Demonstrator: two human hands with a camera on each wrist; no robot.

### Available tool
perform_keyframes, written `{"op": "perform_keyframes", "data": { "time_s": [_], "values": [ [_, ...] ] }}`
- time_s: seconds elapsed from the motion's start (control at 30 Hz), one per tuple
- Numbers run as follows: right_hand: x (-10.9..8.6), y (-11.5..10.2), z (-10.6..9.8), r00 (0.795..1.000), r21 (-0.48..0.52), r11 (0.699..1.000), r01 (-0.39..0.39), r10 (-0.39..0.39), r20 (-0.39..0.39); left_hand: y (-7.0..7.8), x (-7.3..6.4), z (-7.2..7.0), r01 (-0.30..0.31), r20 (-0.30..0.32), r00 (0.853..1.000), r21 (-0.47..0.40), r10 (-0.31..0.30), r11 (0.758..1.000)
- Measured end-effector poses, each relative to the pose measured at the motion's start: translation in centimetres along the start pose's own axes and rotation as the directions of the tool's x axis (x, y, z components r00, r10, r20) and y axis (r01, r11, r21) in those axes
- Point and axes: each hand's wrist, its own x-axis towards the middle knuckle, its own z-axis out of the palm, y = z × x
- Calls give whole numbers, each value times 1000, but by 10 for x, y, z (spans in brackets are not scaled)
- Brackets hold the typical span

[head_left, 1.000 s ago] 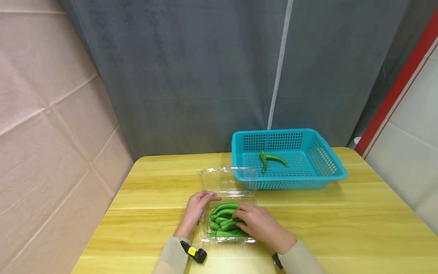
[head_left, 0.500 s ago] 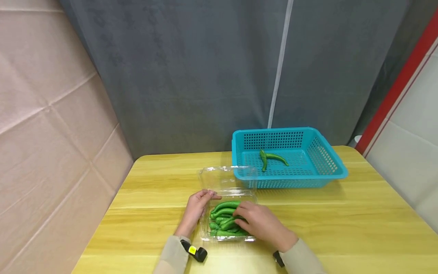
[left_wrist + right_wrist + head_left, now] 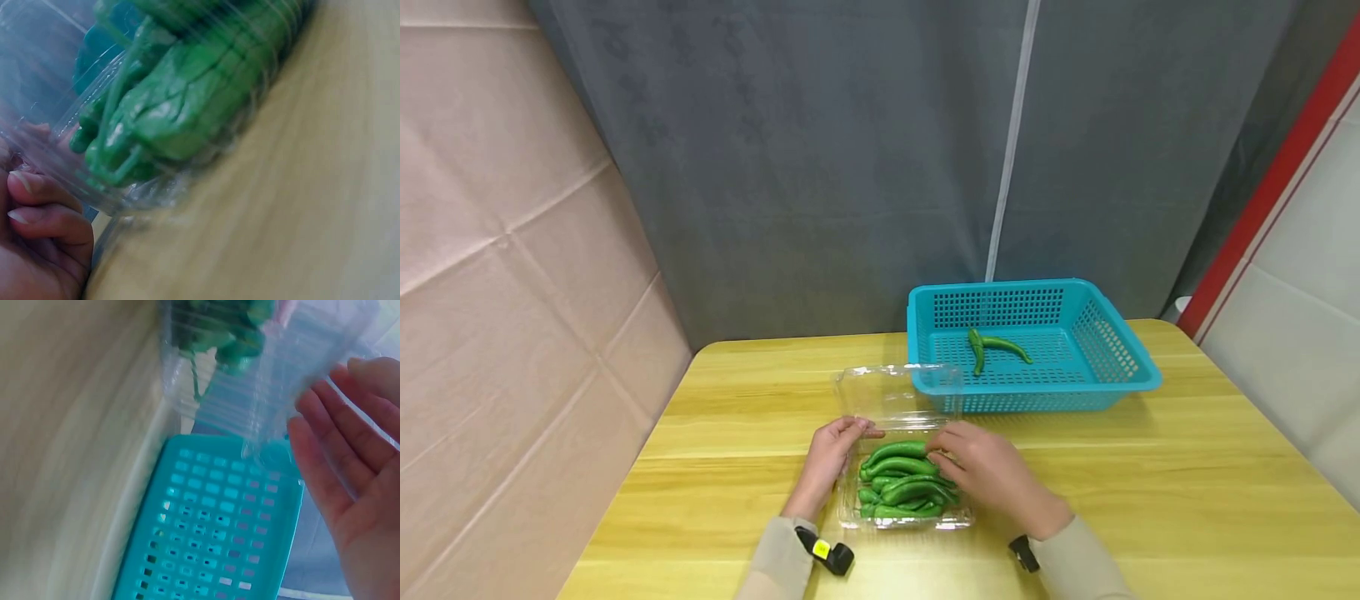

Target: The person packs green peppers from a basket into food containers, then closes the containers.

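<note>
A clear plastic clamshell container (image 3: 880,522) lies open on the table, its lid (image 3: 880,396) folded back toward the basket. Several long green chili peppers (image 3: 906,490) fill its base. At the back left corner, my left hand (image 3: 831,457) grips the container's edge; its curled fingers (image 3: 50,215) show against the clear wall in the left wrist view. My right hand (image 3: 981,467) hovers at the right side, fingertips over the ends of the upper peppers. In the right wrist view, its fingers (image 3: 350,434) are loosely extended beside the clear wall with nothing between them.
Behind the container, at the back right of the wooden table (image 3: 760,400), stands a blue perforated basket (image 3: 1120,350). Two green chili peppers (image 3: 1003,346) lie in it. A grey curtain (image 3: 820,167) hangs behind the table.
My right hand has drawn back up and to the right off the peppers, uncovering their right ends. My left hand stays in place on the container.
</note>
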Motion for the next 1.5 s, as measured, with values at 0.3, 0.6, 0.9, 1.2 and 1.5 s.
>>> {"op": "perform_keyframes", "data": {
  "time_s": [0.3, 0.6, 0.9, 1.2, 1.5],
  "values": [
    [2, 13, -15, 985, 15, 999, 41, -38, -169, 1, -2, 0, -8, 2, 1000, 4, 8, 1000],
    [8, 22, -36, 977, 11, 1000, -9, 11, -214, 1, -2, 0, -4, 1, 1000, -3, 4, 1000],
    [32, 32, -64, 962, 2, 998, -63, 61, -268, -1, -2, 1, -5, 0, 1000, -7, 5, 1000],
    [62, 41, -70, 945, -79, 985, -152, 121, -303, -19, 6, -2, -34, -12, 999, -10, 34, 999],
    [98, 55, -80, 930, -113, 952, -283, 243, -276, -20, 7, -1, -30, -11, 1000, -29, 29, 999]
  ]
}}
